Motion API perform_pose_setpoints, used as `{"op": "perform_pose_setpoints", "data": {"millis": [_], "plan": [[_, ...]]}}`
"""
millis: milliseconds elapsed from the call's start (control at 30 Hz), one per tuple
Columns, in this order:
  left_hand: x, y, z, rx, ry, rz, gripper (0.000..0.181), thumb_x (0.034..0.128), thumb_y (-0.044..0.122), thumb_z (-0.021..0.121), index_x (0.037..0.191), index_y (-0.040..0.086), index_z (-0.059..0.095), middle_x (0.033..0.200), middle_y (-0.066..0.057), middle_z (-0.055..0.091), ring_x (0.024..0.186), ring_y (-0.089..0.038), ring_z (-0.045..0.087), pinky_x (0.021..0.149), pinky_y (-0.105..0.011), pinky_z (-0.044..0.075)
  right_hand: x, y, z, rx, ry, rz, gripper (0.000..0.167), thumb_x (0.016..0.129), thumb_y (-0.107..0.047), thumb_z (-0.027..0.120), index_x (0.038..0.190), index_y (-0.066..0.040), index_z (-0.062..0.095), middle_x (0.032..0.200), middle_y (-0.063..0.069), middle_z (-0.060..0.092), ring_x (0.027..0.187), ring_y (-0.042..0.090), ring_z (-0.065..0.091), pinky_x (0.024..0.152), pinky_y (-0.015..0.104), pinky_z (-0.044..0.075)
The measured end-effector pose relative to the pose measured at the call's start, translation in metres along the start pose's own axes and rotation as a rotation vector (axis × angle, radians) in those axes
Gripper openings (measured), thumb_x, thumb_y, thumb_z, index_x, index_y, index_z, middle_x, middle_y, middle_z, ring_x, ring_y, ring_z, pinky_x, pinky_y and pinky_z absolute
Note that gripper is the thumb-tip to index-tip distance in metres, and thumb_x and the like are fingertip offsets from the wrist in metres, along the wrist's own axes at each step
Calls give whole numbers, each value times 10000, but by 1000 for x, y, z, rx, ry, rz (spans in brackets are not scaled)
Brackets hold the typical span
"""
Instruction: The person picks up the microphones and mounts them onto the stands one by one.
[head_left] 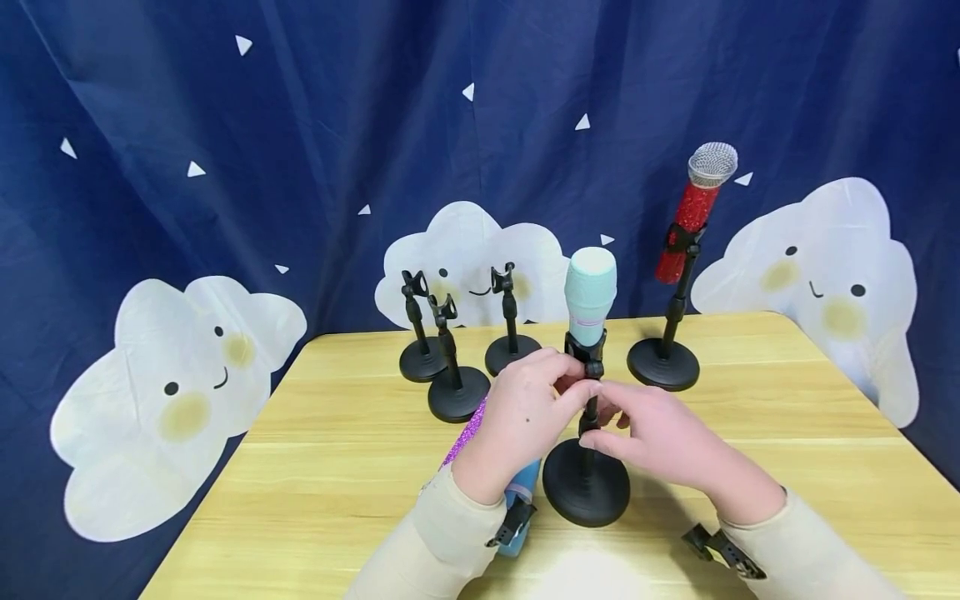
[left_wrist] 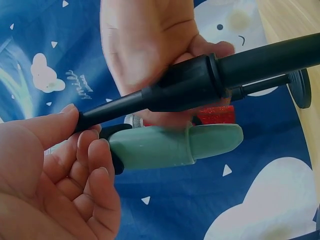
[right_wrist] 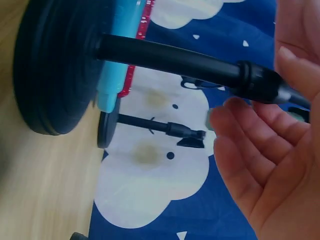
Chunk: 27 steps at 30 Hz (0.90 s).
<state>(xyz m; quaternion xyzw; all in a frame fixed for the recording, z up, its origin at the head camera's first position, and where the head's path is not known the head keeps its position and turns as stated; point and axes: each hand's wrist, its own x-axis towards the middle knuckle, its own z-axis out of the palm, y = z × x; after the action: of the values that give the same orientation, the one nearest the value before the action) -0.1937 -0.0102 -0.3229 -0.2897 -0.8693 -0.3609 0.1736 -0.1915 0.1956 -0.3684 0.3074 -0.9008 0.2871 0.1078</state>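
A black desk microphone stand [head_left: 587, 487] stands between the hands, with a mint-green microphone [head_left: 591, 292] tilted in its top clip. My left hand [head_left: 525, 417] pinches the thin upper pole [left_wrist: 115, 104] just below that clip, between thumb and fingertips. Lower down, my right hand [head_left: 667, 437] holds the stand loosely around its thick collar [left_wrist: 187, 82]. Blur covers part of the right hand in the left wrist view. In the right wrist view, its fingers [right_wrist: 240, 132] curve beside the collar, above the round base [right_wrist: 62, 67].
Three black stands without microphones [head_left: 459, 392] are grouped at the back left. A red glitter microphone [head_left: 693, 208] sits in another stand [head_left: 663, 364] at the back right. Purple glitter [head_left: 467, 433] and blue [head_left: 517, 533] microphones lie partly hidden under my left forearm.
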Motion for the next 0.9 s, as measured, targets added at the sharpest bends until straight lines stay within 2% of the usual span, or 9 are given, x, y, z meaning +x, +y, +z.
{"op": "perform_pose_setpoints", "data": {"millis": [100, 200, 333, 533, 700, 767, 900], "plan": [[0, 0, 0, 0, -2, -14, 139, 948, 347, 731, 947, 210, 756, 843, 170, 592, 745, 5, 537, 592, -191, 449, -1, 0, -3, 31, -9, -62, 151, 908, -250, 773, 955, -257, 630, 887, -195, 610, 815, 45, 625, 709, 302, 558], [0, 0, 0, 4, -4, -21, 145, 945, 356, 733, 952, 212, 754, 837, 176, 584, 752, 14, 536, 591, -196, 449, -1, 1, -4, 67, -25, -87, 171, 919, -202, 764, 875, -249, 606, 872, -194, 615, 799, 27, 624, 692, 299, 557], [0, 0, 1, 10, 0, -5, 133, 952, 342, 727, 945, 211, 747, 851, 172, 589, 738, 8, 524, 586, -192, 445, -1, 1, -2, 97, -32, -37, 216, 909, -282, 774, 856, -239, 570, 812, -183, 619, 739, 1, 614, 642, 273, 523], [-1, -1, 2, 15, 8, 8, 125, 963, 329, 712, 926, 213, 741, 829, 173, 564, 687, -3, 501, 572, -182, 439, 1, 0, 3, 43, -21, 31, 245, 873, -393, 797, 958, -276, 599, 841, -198, 627, 757, 10, 623, 671, 291, 530], [-2, -1, 2, 7, -5, -9, 135, 960, 351, 714, 939, 219, 739, 845, 188, 566, 736, 5, 520, 589, -189, 451, -2, -3, 0, 67, -13, -7, 163, 912, -278, 771, 909, -271, 608, 866, -203, 594, 820, 48, 641, 700, 320, 564], [-1, -1, 2, 6, -4, -5, 138, 959, 353, 716, 946, 218, 741, 855, 188, 573, 748, 7, 524, 589, -187, 452, -2, -3, 0, 77, -3, -24, 194, 919, -238, 764, 857, -266, 583, 833, -203, 585, 789, 31, 617, 672, 298, 550], [0, -1, 1, 20, 4, 12, 135, 964, 344, 710, 942, 215, 739, 850, 183, 568, 720, 10, 513, 584, -177, 445, 0, -1, 3, 84, 9, -17, 208, 903, -270, 781, 882, -254, 575, 814, -187, 607, 749, 8, 590, 644, 271, 504]]}}
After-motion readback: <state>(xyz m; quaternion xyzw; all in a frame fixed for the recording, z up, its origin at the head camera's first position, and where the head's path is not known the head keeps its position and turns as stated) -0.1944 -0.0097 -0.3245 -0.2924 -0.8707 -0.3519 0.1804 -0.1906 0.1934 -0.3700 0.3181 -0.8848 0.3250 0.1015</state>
